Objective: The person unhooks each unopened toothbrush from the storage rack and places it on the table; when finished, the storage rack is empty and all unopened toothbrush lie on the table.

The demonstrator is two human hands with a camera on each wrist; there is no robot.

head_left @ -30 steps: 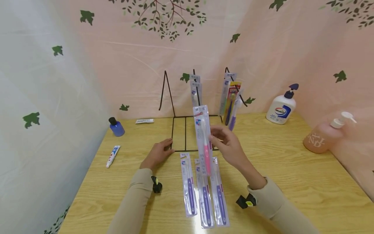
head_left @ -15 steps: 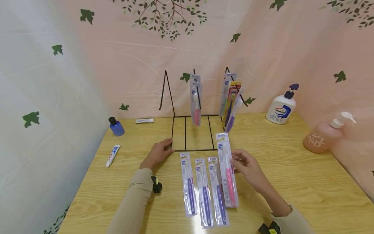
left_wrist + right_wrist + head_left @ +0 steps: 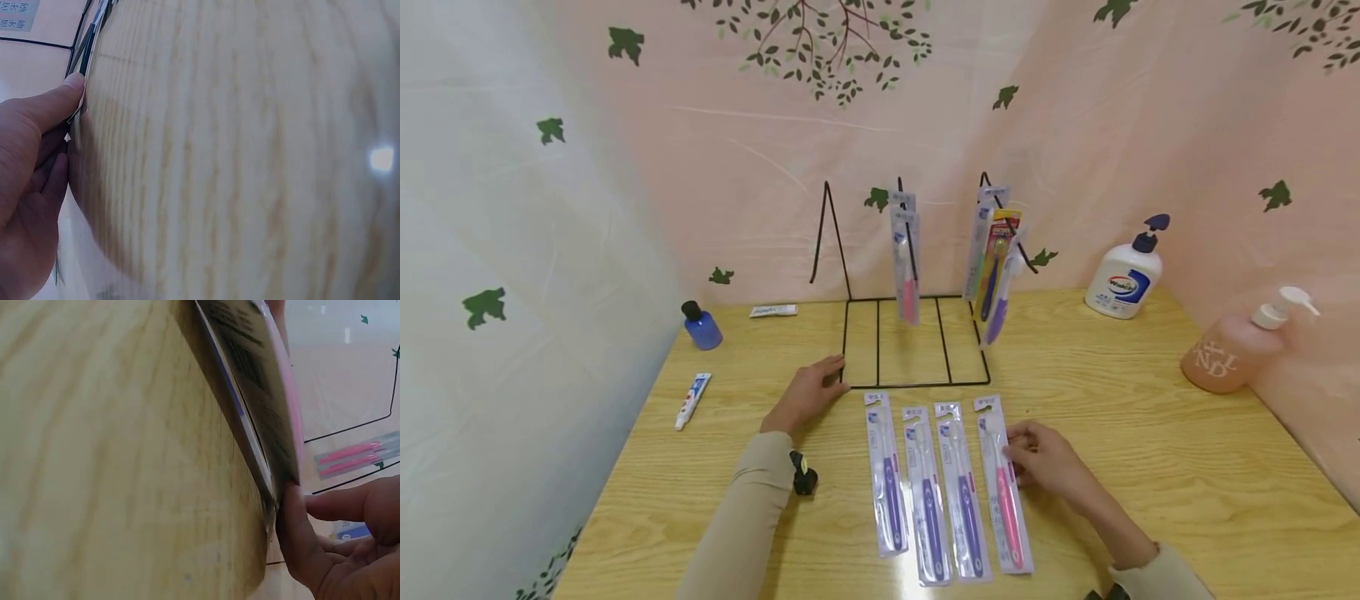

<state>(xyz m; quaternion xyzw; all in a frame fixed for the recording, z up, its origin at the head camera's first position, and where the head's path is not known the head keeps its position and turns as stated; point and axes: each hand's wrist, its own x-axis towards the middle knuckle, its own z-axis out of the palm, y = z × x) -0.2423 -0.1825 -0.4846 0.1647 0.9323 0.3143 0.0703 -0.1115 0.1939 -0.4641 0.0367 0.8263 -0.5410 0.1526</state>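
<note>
In the head view my right hand (image 3: pixel 1047 460) pinches the right edge of a packaged pink toothbrush (image 3: pixel 1006 500). The right wrist view shows the toothbrush pack (image 3: pixel 269 394) tilted on its edge, close over the wood, between thumb and finger. To its left lie several purple toothbrushes in blister packs, the nearest being this purple toothbrush (image 3: pixel 966 508). My left hand (image 3: pixel 805 396) holds the front left corner of a black wire display rack (image 3: pixel 917 386); in the left wrist view its thumb (image 3: pixel 65 94) meets the wire.
Packaged toothbrushes hang on the rack's middle hook (image 3: pixel 906 258) and right hook (image 3: pixel 996 258); the left hook (image 3: pixel 827 225) is bare. Around stand a blue bottle (image 3: pixel 703 329), toothpaste tubes (image 3: pixel 692 402), a white hand-soap bottle (image 3: pixel 1122 282) and a pink pump bottle (image 3: pixel 1221 354).
My right hand has brought the pink toothbrush pack from in front of the rack rightward and down to the right end of the row. The left hand stays at the rack corner.
</note>
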